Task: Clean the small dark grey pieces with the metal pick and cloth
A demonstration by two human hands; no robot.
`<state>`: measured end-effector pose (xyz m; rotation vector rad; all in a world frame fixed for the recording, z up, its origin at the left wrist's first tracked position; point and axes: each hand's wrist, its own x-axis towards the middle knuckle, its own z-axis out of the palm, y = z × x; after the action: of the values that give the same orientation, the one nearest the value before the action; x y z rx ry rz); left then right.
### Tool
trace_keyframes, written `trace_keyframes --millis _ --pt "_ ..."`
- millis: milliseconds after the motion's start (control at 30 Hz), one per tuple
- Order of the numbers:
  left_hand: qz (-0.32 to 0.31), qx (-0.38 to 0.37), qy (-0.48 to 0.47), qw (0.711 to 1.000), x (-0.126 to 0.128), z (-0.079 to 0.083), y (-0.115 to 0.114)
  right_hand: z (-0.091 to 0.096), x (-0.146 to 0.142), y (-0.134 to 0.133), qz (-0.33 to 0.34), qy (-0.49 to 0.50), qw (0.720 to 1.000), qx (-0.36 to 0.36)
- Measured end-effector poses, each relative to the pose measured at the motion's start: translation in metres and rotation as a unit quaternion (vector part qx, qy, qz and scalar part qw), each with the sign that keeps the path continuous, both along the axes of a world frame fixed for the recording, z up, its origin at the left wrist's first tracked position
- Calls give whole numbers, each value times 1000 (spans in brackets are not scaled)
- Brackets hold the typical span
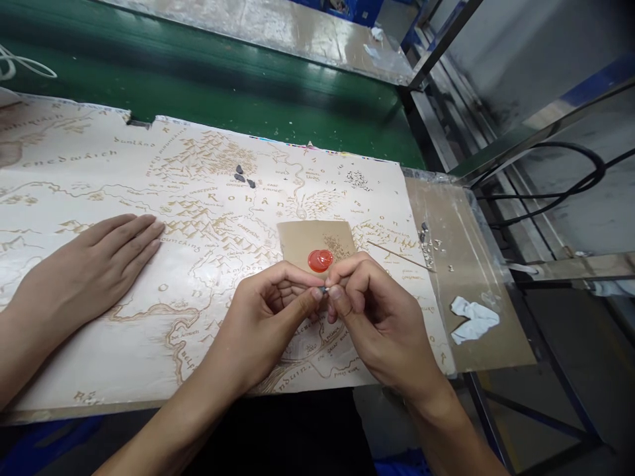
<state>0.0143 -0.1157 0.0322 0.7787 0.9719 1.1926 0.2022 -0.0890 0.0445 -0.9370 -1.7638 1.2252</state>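
My left hand [268, 314] and my right hand [380, 317] meet fingertip to fingertip over a map-printed sheet [149, 277]. Both are closed in a pinch on a tiny dark piece [324, 289] held between them. Just beyond the fingertips lies a brown card [297, 239] bearing a red wax seal [320, 260]. Another person's hand [94, 264] rests flat and open on the sheet at the left.
A thin stick [399, 256] lies right of the card, beside small scraps [427, 241]. Three dark bits [243, 176] sit farther back on the map. Crumpled white paper [473, 317] lies on a brown board at right. A green conveyor belt [223, 79] runs behind; black cables [560, 192] hang at right.
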Motion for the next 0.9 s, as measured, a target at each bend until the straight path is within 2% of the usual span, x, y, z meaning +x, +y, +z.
trace_keyframes --millis 133,233,300,367,433,500,567,667,767,900 --pt "1 19 41 999 -4 2 0 7 0 0 -10 25 1000 -13" --pt "48 38 164 985 -20 0 -1 12 6 12 -76 13 997 16" --pt "93 54 272 956 -36 -6 -2 11 16 31 -136 -7 990 43" --pt "130 62 375 916 -54 -12 -2 6 27 59 -184 -36 981 53" --pt "154 58 462 872 -71 -17 -1 -3 37 94 -215 -91 971 46" --pt "166 36 527 832 -85 -20 1 -11 42 129 -239 -177 952 68" --pt "169 11 571 803 -98 -21 3 -17 41 158 -247 -250 932 86" --pt "174 -12 619 766 -117 -22 5 -23 28 188 -231 -298 918 123" --pt "194 -34 649 734 -135 -24 5 -26 8 200 -189 -321 914 164" --pt "228 -76 673 699 -165 -25 5 -27 -14 202 -145 -356 907 170"
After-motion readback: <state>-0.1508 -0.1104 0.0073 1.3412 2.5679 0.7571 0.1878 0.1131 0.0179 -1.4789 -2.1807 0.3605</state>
